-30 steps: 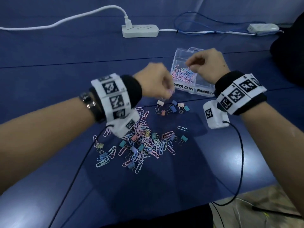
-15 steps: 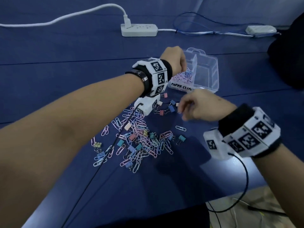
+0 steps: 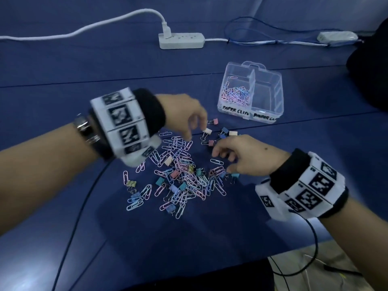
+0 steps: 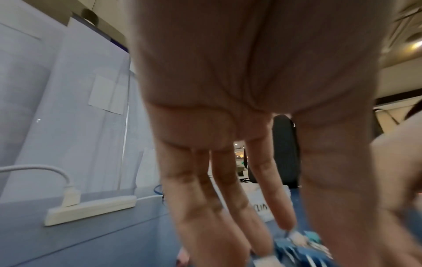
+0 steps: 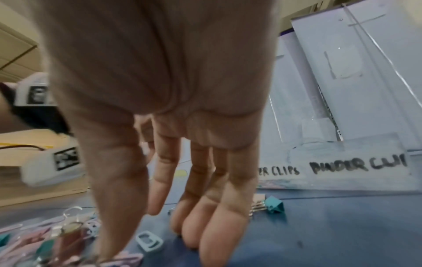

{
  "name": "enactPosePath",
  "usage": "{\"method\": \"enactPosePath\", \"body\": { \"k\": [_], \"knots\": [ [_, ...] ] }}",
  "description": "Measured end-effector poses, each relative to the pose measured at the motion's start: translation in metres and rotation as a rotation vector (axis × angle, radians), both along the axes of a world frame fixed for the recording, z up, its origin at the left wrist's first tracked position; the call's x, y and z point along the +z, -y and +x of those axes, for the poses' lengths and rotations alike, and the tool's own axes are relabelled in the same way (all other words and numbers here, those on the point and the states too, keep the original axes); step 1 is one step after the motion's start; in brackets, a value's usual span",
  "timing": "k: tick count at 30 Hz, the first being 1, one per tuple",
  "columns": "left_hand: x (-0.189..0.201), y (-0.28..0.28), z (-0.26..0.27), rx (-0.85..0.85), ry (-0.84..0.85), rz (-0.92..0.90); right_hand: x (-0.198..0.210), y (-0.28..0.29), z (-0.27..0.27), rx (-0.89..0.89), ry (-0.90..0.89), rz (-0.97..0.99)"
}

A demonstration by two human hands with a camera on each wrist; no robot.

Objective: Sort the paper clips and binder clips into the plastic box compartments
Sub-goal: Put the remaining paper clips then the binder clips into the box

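The clear plastic box (image 3: 270, 85) sits on the far right of the blue table (image 3: 84, 85), split by a central wall into two compartments: the left one, lettered "PAPER CLIPS", holds a heap of pink and blue paper clips (image 3: 236, 94), while the right one, lettered "BINDER CLIPS", looks bare, though glare on the plastic makes that hard to confirm. Behind it on the table lie a white power strip (image 3: 181, 40) with a white plug and cable, a tangle of thin blue wire (image 3: 247, 32) and a small white adapter (image 3: 337, 36); pale panels stand at the table's back edge in the wrist views. Nearer the person, the loose pile (image 3: 182, 175) spreads over the cloth: pastel wire paper clips in pink, blue and white, mixed with small binder clips in teal, pink, blue, cream and yellow with silver wire handles. A few binder clips (image 3: 218, 133) lie apart between the pile and the box. The left hand (image 3: 184, 116) hangs over the pile's far edge with fingers extended downward and slack, holding nothing. The right hand (image 3: 243, 156) reaches down at the pile's right side, fingers straight with tips on the cloth, beside a lone blue paper clip (image 5: 149, 241), gripping nothing.
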State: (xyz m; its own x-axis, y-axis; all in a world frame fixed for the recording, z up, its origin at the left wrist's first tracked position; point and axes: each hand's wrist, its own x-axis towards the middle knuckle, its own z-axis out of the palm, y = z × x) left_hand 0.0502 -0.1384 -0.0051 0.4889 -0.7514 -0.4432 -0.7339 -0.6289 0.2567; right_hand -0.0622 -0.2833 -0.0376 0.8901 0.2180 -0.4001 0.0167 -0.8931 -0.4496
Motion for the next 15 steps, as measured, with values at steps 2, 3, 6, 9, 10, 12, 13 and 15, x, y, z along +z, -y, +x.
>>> {"method": "enactPosePath", "body": {
  "k": [2,3,6,9,10,12,13,15],
  "knots": [
    [-0.004,-0.021,-0.013,-0.020,-0.049,0.130,-0.001,0.000,-0.002,0.020,0.002,-0.049],
    [-0.007,-0.028,-0.019,-0.035,-0.054,0.189,-0.001,-0.002,-0.002,0.035,0.000,-0.059],
    [-0.021,-0.037,-0.030,-0.052,-0.069,0.253,0.000,-0.012,-0.004,0.077,-0.015,-0.059],
    [-0.032,-0.036,-0.035,-0.051,-0.093,0.196,-0.002,-0.021,-0.007,0.110,-0.023,-0.085],
    [-0.034,-0.034,-0.036,-0.053,-0.100,0.180,-0.003,-0.024,-0.007,0.113,-0.024,-0.090],
    [-0.036,-0.031,-0.037,-0.062,-0.104,0.158,-0.006,-0.027,-0.008,0.106,-0.028,-0.085],
    [-0.036,-0.029,-0.038,-0.068,-0.099,0.146,-0.007,-0.027,-0.008,0.097,-0.032,-0.082],
    [-0.035,-0.025,-0.038,-0.085,-0.077,0.119,-0.010,-0.028,-0.005,0.074,-0.031,-0.072]
  ]
}}
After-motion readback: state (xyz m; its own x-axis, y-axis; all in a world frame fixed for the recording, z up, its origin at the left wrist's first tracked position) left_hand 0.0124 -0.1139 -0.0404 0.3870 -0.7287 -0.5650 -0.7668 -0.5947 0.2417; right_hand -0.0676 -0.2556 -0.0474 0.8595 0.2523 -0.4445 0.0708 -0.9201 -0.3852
